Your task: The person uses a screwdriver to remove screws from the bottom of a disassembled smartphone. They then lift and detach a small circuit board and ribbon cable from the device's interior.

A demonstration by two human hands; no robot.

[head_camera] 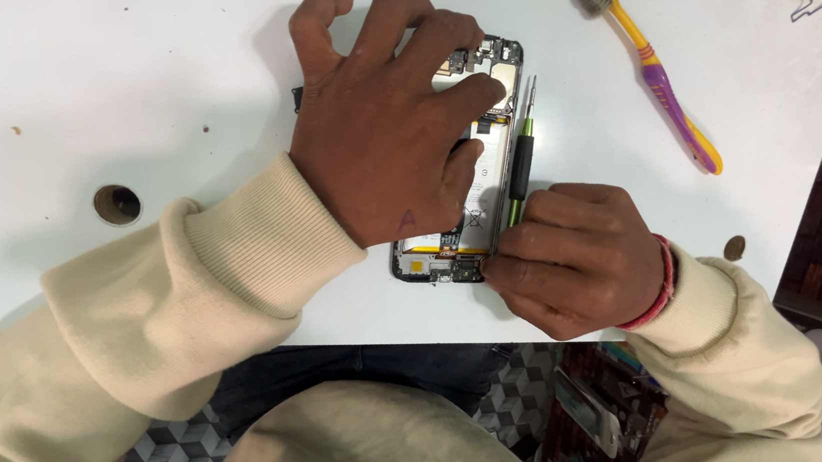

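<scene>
Pressing down, the left hand (382, 133) lay spread flat over the opened smartphone (485, 169) on the white table (116, 89), while the right hand (574, 255) pinched a green-handled screwdriver (521, 155) beside it. The exposed board looked fragile, safest gripped by the frame edges.

Cream sweatshirt sleeves, bare hands, one red wristband

Both arms wear thick cream sleeves ending in wide ribbed cuffs just behind each hand. The left hand (384, 133) bears a small dark mark near the base of the thumb; the right hand (574, 257) has a red-and-pink band between wrist and cuff. Dark trousers show below.
</scene>
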